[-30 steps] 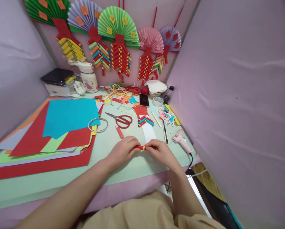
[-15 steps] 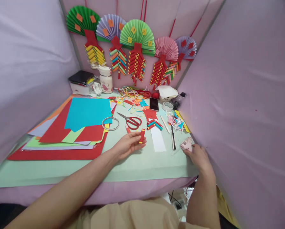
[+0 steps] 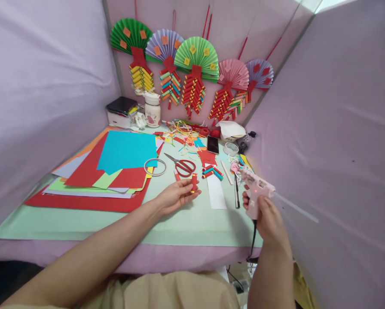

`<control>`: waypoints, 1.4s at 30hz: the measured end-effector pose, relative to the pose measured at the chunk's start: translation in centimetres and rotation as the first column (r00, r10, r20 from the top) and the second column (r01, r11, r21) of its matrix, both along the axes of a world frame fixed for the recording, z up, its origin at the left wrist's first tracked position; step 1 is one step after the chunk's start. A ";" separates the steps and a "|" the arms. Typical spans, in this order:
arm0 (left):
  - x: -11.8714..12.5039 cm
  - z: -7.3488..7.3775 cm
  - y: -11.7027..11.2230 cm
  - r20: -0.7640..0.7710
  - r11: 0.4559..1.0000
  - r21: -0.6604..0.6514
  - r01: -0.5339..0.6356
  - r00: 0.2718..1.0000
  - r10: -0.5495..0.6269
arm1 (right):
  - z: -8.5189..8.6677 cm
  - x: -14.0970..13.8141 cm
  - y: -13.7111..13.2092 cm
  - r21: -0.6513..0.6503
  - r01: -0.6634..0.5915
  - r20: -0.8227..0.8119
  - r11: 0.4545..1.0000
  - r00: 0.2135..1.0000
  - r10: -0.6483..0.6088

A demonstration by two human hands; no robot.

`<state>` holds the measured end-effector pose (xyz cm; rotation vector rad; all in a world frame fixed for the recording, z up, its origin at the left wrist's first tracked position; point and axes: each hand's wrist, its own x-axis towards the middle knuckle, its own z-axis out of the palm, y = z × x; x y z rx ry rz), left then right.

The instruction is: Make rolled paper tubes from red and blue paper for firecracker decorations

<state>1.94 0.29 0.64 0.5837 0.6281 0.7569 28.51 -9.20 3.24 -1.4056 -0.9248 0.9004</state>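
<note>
Between the fingers of my left hand [image 3: 176, 196] is a small red paper roll [image 3: 194, 183] with yellow ends. My right hand [image 3: 271, 216] grips a pink hot glue gun [image 3: 257, 191] raised above the table's right side. A clear glue stick [image 3: 297, 208] juts from its back, and a black cord hangs from its handle. Several red and blue paper rolls [image 3: 212, 172] lie beyond my left hand, at the top of a white paper strip [image 3: 216, 193]. Red-handled scissors [image 3: 184, 166] lie with their blades apart, near a grey ring [image 3: 154, 167].
Stacked coloured paper [image 3: 128, 148] covers the left side. Paper scraps [image 3: 186, 139], a phone [image 3: 212, 145], a tape roll [image 3: 230, 149] and a pen [image 3: 236, 193] lie farther right. A bottle [image 3: 152, 110] stands at the back, below hanging paper fans [image 3: 197, 58]. Fabric walls enclose both sides.
My right hand has picked up the glue gun from the table's right edge and lifted it. My left hand still holds the red roll. The view has shifted slightly.
</note>
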 end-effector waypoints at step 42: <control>0.0 0.1 -0.3 -0.038 0.997 0.049 0.063 0.997 -0.061 | -1.7 -7.1 0.6 -0.209 -0.198 0.210 0.958 0.947 0.242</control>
